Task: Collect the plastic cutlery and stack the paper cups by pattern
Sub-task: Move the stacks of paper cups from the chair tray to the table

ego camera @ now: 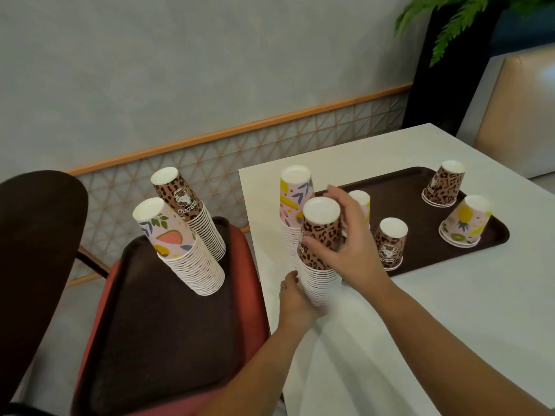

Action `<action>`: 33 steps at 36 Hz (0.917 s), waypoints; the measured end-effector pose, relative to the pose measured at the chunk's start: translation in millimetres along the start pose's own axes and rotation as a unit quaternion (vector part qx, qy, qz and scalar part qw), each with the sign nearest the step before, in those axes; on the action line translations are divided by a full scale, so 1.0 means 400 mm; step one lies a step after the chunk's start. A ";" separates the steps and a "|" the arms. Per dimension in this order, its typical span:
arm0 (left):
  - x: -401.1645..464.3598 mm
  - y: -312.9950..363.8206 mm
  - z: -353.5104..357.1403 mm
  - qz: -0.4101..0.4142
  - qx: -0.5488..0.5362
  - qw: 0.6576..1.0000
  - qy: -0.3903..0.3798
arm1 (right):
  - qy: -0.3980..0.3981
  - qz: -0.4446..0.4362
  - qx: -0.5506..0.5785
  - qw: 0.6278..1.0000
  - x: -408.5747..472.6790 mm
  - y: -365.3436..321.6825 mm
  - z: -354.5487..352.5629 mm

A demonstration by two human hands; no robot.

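Two tall stacks of upside-down cups stand at the white table's (pixel 420 325) near-left corner: a leopard stack (pixel 319 253) in front, a fruit stack (pixel 295 199) just behind it. The right hand (pixel 339 235) curls round the leopard stack's top cup, thumb on its near side. The left hand (pixel 295 295) grips the same stack low down. Four small cup piles and one partly hidden cup sit on the brown tray (pixel 420 265) on the table. Beside the table, a second tray (pixel 156 340) on a red chair (pixel 255 280) carries two more leaning stacks, one fruit (pixel 183 247), one leopard (pixel 192 211).
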State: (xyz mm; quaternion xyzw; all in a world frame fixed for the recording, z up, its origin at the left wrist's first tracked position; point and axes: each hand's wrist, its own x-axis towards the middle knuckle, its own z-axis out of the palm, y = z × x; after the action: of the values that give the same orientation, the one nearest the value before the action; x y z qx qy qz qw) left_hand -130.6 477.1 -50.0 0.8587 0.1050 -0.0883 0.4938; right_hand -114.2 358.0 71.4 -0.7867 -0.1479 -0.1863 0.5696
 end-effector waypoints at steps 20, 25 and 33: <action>-0.021 -0.126 -0.387 0.017 -0.018 0.951 0.309 | -0.013 -0.091 0.002 0.996 0.066 -0.209 0.407; 0.028 -0.172 -0.458 0.006 -0.030 0.962 0.271 | -0.070 -0.037 -0.013 0.997 0.086 -0.210 0.524; 0.099 -0.203 -0.506 0.030 -0.099 0.981 0.163 | -0.084 0.031 -0.029 0.996 0.097 -0.176 0.616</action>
State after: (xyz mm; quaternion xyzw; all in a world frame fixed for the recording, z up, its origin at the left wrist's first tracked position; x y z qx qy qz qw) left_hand -104.3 695.9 -26.9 0.8111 0.1665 0.0790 0.5552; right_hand -80.6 614.7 79.2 -0.8198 -0.1652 -0.1065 0.5380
